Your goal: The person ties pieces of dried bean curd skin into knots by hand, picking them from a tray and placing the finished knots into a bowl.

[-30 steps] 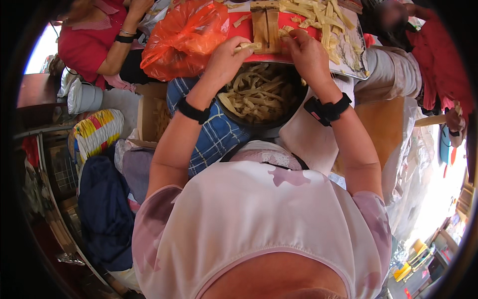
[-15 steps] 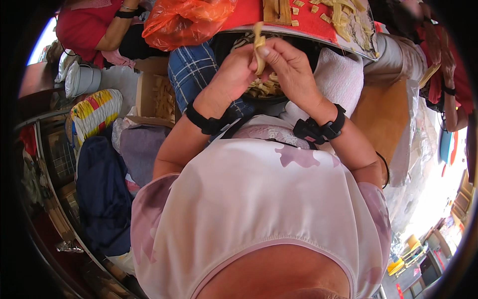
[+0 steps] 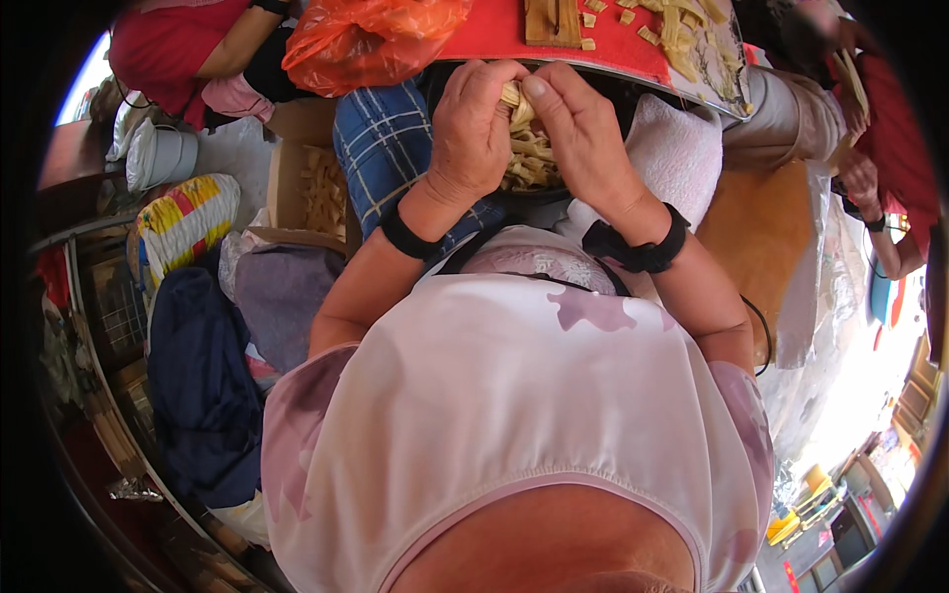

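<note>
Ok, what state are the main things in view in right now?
Left hand: closed on the strip
Right hand: pinching the strip
Strip: looks bent, partly covered by both hands
Dark bowl: open, strips inside
Plastic bag: crumpled
Cut pieces: scattered, loose
Cardboard box: open, more strips inside

- Left hand (image 3: 473,128) curls right over the yellowish strip (image 3: 519,107), and one end of it is lost to view!
- Right hand (image 3: 583,133), its fingertips tucked out of sight behind the thumb.
- Below them, hands and tabletop (image 3: 474,40) cover much of the dark pan (image 3: 539,194).
- Up top, the edge slices through the wooden block (image 3: 552,25), the orange bag (image 3: 371,44) and the left-side co-worker (image 3: 178,49).
- Far right, a yellow object (image 3: 783,527), too small to tell!
</note>
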Available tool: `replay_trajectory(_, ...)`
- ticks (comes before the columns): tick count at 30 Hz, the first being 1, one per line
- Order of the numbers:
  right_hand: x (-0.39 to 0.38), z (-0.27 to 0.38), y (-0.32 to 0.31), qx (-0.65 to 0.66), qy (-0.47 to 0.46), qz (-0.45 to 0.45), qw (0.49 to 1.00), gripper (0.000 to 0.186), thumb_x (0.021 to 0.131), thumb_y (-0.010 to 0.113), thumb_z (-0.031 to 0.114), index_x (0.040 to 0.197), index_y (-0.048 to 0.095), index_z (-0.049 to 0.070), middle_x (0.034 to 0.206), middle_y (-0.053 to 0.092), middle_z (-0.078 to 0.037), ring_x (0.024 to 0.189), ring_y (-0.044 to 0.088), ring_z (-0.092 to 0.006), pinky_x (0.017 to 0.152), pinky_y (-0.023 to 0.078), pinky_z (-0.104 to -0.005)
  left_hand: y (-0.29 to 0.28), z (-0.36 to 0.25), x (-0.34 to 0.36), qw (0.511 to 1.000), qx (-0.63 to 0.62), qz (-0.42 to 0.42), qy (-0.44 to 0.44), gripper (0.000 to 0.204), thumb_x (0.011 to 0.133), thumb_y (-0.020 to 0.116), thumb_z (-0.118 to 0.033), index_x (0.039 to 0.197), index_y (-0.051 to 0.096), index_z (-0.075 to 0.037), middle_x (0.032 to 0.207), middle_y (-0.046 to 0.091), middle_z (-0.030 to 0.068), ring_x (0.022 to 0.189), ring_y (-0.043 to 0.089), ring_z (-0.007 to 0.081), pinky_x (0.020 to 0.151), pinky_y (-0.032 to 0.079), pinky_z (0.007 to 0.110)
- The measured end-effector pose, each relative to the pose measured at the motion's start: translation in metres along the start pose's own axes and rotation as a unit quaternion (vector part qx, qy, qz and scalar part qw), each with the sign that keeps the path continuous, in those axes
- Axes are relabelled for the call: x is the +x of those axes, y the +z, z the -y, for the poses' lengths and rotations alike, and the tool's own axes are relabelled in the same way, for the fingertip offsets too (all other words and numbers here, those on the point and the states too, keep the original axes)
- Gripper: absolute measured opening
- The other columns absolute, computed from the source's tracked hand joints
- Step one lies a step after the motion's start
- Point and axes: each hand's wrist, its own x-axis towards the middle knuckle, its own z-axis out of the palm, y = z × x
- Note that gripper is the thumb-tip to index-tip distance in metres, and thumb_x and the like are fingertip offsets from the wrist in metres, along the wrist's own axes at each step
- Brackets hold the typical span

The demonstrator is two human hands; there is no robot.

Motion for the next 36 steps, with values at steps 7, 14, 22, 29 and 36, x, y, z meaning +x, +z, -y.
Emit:
replay_trajectory(7, -0.004, 0.017, -0.008, -0.435, -0.189, -0.031, 0.88, 0.027, 0.087, 0.055, 0.03, 0.083, 0.055, 0.003, 0.064, 0.058, -0.016, 0.058, 0.06, -0.0296, 0.052, 0.047, -0.0358, -0.006, 0.0, 0.0, 0.925, -0.274, 0.101, -0.243, 0.015, 0.082, 0.045, -0.001, 0.095, 0.053, -0.002, 0.082, 0.054, 0.0102, 0.078, 0.054, 0.0237, 0.071, 0.042, 0.028)
replay_trajectory(14, -0.01, 0.026, -0.014, 0.046, 0.03, 0.084, 0.995, 0.017, 0.087, 0.059, 0.015, 0.093, 0.062, -0.001, 0.08, 0.061, 0.0, 0.073, 0.052, -0.0046, 0.067, 0.043, -0.0183, -0.007, 0.008, -0.002, 0.968, -0.194, 0.045, -0.156, 0.01, 0.086, 0.053, -0.006, 0.093, 0.055, 0.001, 0.084, 0.058, 0.0083, 0.077, 0.054, 0.0119, 0.071, 0.044, 0.025)
replay_trajectory(22, -0.003, 0.016, -0.018, 0.089, 0.01, 0.029, 0.996, 0.014, 0.088, 0.057, 0.014, 0.093, 0.06, 0.002, 0.08, 0.058, 0.003, 0.069, 0.047, -0.0012, 0.06, 0.038, -0.0148, 0.004, -0.014, 0.001, 0.955, -0.245, -0.002, -0.167, 0.014, 0.083, 0.061, -0.007, 0.095, 0.06, 0.0, 0.081, 0.063, 0.0071, 0.074, 0.059, 0.011, 0.066, 0.046, 0.023)
replay_trajectory(29, 0.006, 0.016, -0.047, 0.246, 0.152, -0.051, 0.956, 0.016, 0.09, 0.053, 0.025, 0.082, 0.052, 0.011, 0.055, 0.038, 0.006, 0.046, 0.027, -0.0031, 0.042, 0.02, -0.0193, -0.012, 0.001, 0.018, 0.983, -0.157, 0.004, -0.099, 0.006, 0.08, 0.062, -0.002, 0.087, 0.062, -0.001, 0.072, 0.063, 0.004, 0.067, 0.058, 0.0084, 0.062, 0.047, 0.021)
replay_trajectory(36, 0.006, 0.014, -0.042, 0.178, 0.111, -0.06, 0.976, 0.005, 0.088, 0.054, 0.014, 0.087, 0.052, 0.01, 0.061, 0.042, 0.008, 0.05, 0.031, -0.0008, 0.044, 0.022, -0.0168, -0.013, 0.001, 0.026, 0.999, 0.017, 0.046, -0.011, 0.022, 0.076, 0.066, -0.007, 0.097, 0.059, -0.004, 0.093, 0.06, 0.0102, 0.077, 0.06, 0.0227, 0.067, 0.049, 0.029)
